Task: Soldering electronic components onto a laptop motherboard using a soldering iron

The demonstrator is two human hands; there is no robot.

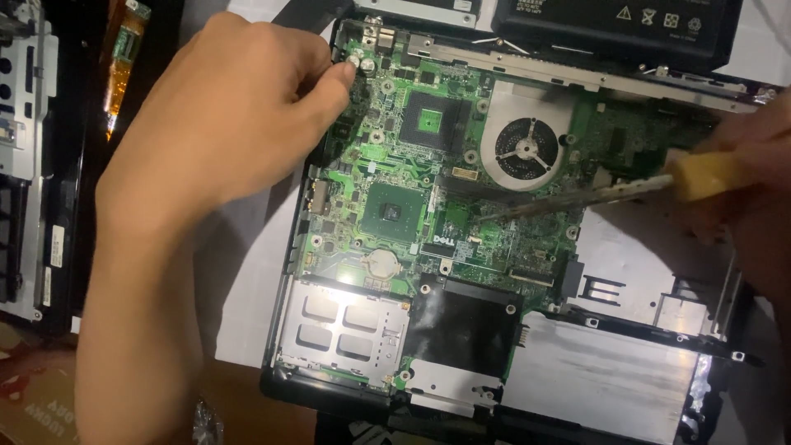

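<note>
Covers are lying removed; left hand (222,107) is pinching the motherboard (395,165) corner, right hand (741,177) is gripping a yellow-handled screwdriver (577,200) on still-seated board.

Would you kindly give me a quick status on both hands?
Left hand pinching at motherboard corner. Right hand holds screwdriver, tip mid-board. Nothing blocking.

At the top edge, beyond what I am busy with, a black battery pack (618,25) lies flat, with 1 silver-framed part (420,8) just beside it. To my far left a black panel with a grey metal bracket (25,156) stretches down the edge, and an orange ribbon cable (119,62) lies near it. A cardboard box (33,404) sits at the bottom left corner.
</note>
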